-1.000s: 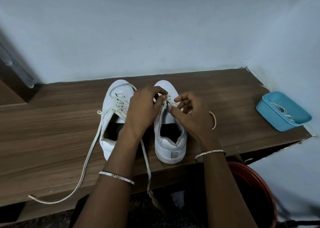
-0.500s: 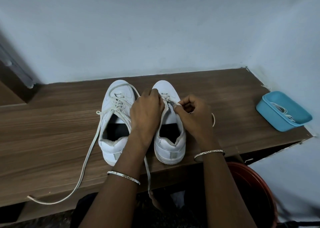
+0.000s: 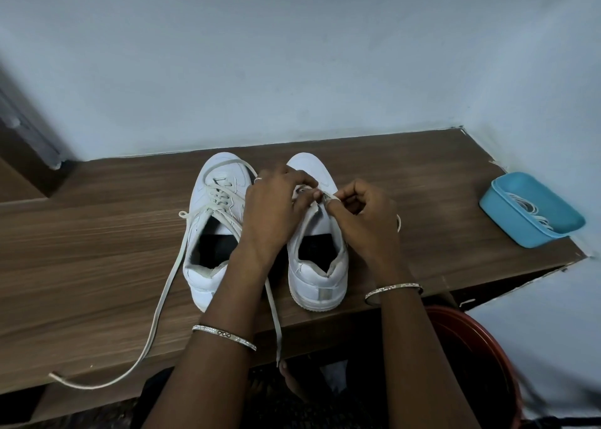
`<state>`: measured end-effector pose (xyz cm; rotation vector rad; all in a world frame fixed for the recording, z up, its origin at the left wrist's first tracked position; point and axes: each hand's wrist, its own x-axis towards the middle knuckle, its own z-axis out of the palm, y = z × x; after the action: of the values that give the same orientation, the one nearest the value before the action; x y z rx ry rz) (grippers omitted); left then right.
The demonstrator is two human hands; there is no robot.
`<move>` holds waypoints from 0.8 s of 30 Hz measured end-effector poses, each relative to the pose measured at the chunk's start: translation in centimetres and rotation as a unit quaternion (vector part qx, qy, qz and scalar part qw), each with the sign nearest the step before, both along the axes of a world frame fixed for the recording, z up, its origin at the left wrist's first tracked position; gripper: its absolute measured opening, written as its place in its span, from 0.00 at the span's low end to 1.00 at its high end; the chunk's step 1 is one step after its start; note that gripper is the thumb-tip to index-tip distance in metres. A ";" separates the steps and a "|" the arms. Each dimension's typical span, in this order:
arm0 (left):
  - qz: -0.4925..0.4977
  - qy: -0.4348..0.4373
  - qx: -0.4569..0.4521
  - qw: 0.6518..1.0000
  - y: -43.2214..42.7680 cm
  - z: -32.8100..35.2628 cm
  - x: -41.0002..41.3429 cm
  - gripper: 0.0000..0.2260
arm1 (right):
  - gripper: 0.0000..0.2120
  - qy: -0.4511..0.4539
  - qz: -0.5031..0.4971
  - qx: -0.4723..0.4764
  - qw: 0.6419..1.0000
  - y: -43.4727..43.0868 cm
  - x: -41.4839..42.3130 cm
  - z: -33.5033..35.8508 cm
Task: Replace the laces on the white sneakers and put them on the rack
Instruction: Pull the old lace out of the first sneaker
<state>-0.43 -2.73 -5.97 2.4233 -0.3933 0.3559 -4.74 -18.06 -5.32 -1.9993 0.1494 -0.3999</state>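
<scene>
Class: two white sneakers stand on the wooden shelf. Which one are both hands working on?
The right sneaker: the left hand and right hand pinch its lace at the eyelets. The left sneaker just trails a loose lace.

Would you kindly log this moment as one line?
phase: lacing | left hand, right hand: pinch lace at right-side sneaker | other sneaker: loose lace trailing | blue tub: laces

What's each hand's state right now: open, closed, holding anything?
Left hand: closed, pinching the lace on the sneaker to the right.
Right hand: closed, pinching the same lace.
</scene>
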 end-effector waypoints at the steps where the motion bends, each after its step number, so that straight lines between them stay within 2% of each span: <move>1: 0.016 -0.007 0.012 1.000 -0.1 0.0 0.1 0.08 | 0.05 -0.001 0.002 -0.001 1.000 0.0 0.0 0.0; 3: 0.038 -0.021 0.021 0.999 0.0 0.0 0.1 0.04 | 0.05 0.001 0.002 0.000 1.000 -0.1 0.0 0.0; 6: 0.069 0.004 -0.020 0.997 0.4 0.0 0.1 0.05 | 0.04 0.006 -0.001 0.001 1.000 -0.1 0.1 -0.2; 9: 0.150 0.018 -0.041 0.988 0.9 0.3 0.0 0.02 | 0.04 0.007 -0.004 0.001 1.000 -0.1 0.2 -0.2; 12: 0.187 0.008 -0.062 0.980 1.4 0.7 -0.1 0.05 | 0.05 0.004 -0.008 -0.001 1.000 -0.1 0.2 -0.3; 15: 0.113 -0.033 -0.069 0.991 1.5 0.9 0.2 0.06 | 0.06 0.011 -0.009 0.003 1.000 -0.1 0.3 -0.5; 17: 0.062 -0.021 -0.039 0.997 1.2 1.1 0.1 0.08 | 0.07 0.011 -0.006 0.005 1.000 -0.1 0.4 -0.5; 20: 0.068 0.010 0.015 0.997 0.3 1.3 -0.7 0.07 | 0.07 0.003 0.003 0.005 1.000 -0.1 0.4 -0.5; 24: 0.097 -0.012 0.066 0.993 -0.2 0.9 -0.9 0.06 | 0.08 0.002 -0.001 0.007 1.000 0.0 0.3 -0.4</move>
<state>-1.35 -2.94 -5.03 2.5975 -0.1980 0.4554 -4.48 -18.09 -5.73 -1.9856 0.1554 -0.3956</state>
